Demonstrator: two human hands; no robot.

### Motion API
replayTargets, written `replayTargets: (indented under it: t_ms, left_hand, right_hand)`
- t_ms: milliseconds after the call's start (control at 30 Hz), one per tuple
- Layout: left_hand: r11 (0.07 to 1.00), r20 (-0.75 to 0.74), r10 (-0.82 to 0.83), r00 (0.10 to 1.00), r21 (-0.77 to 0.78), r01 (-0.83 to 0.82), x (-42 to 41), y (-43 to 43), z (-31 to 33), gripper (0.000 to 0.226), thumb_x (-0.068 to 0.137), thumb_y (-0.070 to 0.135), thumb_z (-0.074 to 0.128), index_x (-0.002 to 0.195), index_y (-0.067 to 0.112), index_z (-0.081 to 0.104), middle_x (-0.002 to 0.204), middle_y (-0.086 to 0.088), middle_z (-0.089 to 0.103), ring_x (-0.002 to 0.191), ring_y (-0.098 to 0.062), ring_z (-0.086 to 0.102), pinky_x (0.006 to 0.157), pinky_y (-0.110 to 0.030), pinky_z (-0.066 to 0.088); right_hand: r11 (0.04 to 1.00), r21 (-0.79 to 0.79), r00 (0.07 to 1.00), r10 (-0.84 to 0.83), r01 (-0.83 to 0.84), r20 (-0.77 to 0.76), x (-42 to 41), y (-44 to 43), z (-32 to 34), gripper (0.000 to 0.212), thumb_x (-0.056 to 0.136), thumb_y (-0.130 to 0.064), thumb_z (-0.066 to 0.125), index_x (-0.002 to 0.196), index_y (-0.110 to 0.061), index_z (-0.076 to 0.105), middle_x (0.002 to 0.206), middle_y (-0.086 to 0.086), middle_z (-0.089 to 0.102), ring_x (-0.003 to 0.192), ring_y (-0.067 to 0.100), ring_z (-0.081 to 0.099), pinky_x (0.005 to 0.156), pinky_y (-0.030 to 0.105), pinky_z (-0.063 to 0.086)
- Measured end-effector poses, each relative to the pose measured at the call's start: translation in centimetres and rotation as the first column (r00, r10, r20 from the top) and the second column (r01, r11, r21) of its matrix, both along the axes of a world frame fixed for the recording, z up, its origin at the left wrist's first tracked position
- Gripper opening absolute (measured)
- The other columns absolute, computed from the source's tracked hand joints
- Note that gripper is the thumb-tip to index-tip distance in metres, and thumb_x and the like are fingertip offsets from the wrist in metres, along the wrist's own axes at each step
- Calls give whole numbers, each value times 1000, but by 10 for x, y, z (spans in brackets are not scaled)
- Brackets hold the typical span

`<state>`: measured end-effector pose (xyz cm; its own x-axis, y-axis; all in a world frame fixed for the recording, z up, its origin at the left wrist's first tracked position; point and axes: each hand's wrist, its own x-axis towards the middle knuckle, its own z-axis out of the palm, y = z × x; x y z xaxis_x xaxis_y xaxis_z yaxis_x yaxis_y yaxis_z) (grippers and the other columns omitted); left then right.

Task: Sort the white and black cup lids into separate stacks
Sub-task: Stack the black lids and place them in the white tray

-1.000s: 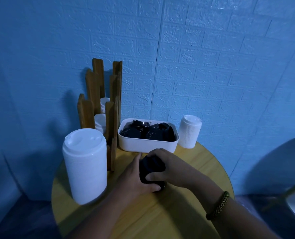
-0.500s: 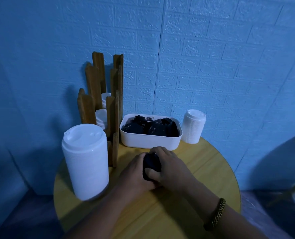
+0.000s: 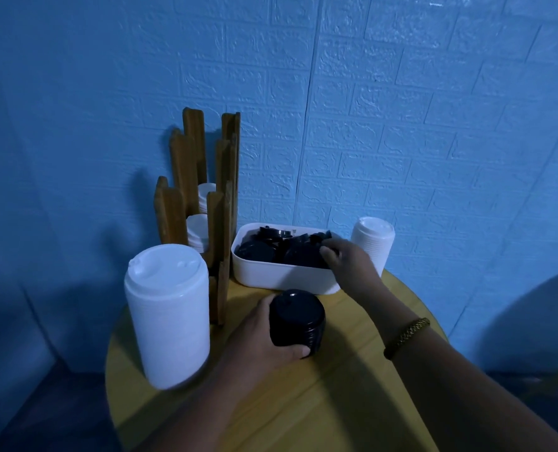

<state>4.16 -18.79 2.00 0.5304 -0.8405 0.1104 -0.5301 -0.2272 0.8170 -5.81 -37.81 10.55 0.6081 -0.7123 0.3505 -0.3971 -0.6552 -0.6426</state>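
A short stack of black lids (image 3: 297, 318) stands on the round wooden table (image 3: 352, 402), and my left hand (image 3: 258, 340) wraps around its left and front side. My right hand (image 3: 349, 262) reaches into the right end of a white tub (image 3: 280, 278) that holds several loose black lids (image 3: 264, 249); its fingers touch a lid there, and whether they grip it I cannot tell. A tall stack of white lids (image 3: 168, 311) stands at the table's left. A smaller white stack (image 3: 373, 243) stands behind my right hand.
A wooden slatted lid holder (image 3: 220, 203) at the back left holds two short piles of white lids (image 3: 197, 236). The blue brick-patterned wall (image 3: 401, 125) is just behind the table. The table's edge curves close on the left and right.
My right hand has left the black stack and moved back and right into the tub. My left hand stays on the black stack. The camera has tilted down a little.
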Motion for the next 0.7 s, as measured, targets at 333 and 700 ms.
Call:
replayTargets:
  t_ms: [333,700]
  left_hand:
    - [999,-22,-12,1000,-40,11,0,1,-3,98,65,54,88,145,47,30,138,24,45,131,-5,45,107,-34,43]
    - [998,-11,-2,1000,-56,2,-1,2,-2,94,70,49,88,146,43,32,140,23,45,131,-4,43,105,-33,42]
  right_hand:
    - [616,687,782,-175,-386,598,-62,24,-20,9,99,-5,53,105,-8,60,96,14,67,86,25,67,78,40,57]
    - [968,212,950,-67,137,-305,-87,14,-46,24,104,-26,46,124,-27,59,120,2,59,101,17,60,79,27,52]
